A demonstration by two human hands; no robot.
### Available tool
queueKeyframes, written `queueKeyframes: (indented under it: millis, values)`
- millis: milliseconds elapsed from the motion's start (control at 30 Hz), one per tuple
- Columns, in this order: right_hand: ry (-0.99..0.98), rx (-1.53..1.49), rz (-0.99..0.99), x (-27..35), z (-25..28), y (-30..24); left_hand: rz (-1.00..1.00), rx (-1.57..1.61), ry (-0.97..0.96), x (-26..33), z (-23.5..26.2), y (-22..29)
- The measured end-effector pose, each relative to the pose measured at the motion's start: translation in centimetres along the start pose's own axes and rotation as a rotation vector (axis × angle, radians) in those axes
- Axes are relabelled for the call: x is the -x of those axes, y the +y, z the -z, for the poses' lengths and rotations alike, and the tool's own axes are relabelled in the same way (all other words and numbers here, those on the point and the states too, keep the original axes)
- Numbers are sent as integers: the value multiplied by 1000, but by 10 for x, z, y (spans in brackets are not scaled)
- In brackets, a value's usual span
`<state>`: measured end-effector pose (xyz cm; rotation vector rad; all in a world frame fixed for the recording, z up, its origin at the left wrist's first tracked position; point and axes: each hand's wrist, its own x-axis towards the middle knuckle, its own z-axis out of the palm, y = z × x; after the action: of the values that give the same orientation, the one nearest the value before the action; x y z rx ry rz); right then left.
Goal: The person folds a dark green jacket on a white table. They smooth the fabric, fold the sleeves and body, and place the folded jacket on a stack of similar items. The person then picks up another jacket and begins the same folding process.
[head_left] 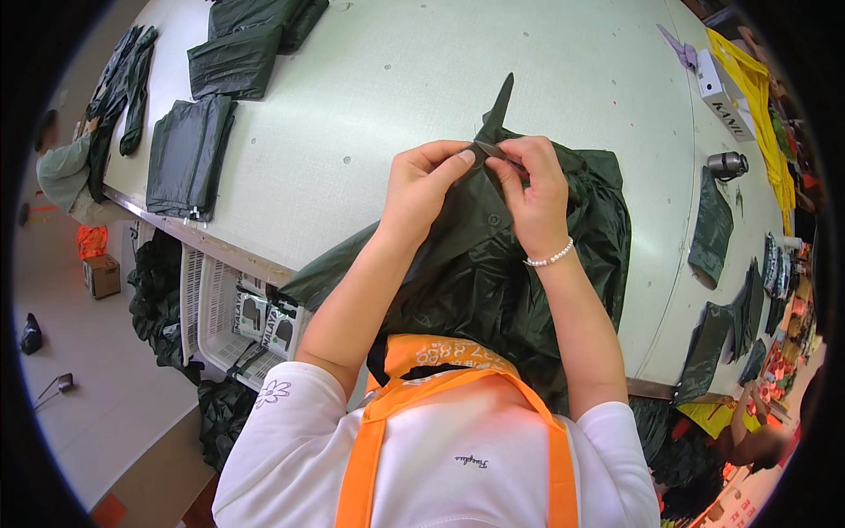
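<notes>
A dark green, slightly shiny garment (440, 273), thin like rainwear, lies bunched on the pale table in front of me and hangs over the near edge. My left hand (415, 192) pinches its fabric between thumb and fingers near the upper end. Close beside it, my right hand (539, 189) pinches the same place, so the fingertips nearly meet. Between them the cloth is folded, and a narrow pointed strip (501, 106) of it sticks up beyond. Below the fingers a small round snap button (495, 219) shows on the garment. Any smaller thing in the fingertips is hidden.
Folded dark green garments (189, 154) lie at the table's left. Below that edge stands a white plastic crate (211, 308) holding printed packages. On the right are a metal flask (727, 165), a white box (723, 95) and yellow cloth (764, 114). People are at both sides.
</notes>
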<state>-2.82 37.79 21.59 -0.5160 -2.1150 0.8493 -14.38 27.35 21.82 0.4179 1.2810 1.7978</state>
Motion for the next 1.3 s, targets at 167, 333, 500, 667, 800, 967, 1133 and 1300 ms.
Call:
queueKeyframes:
  millis: [167, 333, 500, 667, 800, 967, 1133, 1300]
  values:
    - [14, -54, -13, -4, 9, -3, 21, 13, 7, -1, 1, 3]
    - [-96, 202, 180, -16, 19, 1, 13, -17, 3, -1, -1, 4]
    - [-105, 162, 123, -17, 20, -1, -42, -90, 13, -1, 0, 3]
    - [-112, 74, -168, -15, 28, -35, -381, -508, 195, 1, -13, -3]
    - [-173, 116, -237, -16, 35, -39, -575, -655, 249, 3, -18, -5]
    - [-205, 129, -238, -16, 37, -39, -779, -798, 242, 1, -15, -12]
    - [-246, 243, -213, -17, 40, -41, -891, -834, 242, 0, -16, -14]
    - [-243, 218, -231, -15, 39, -34, -891, -905, 238, 0, -15, -16]
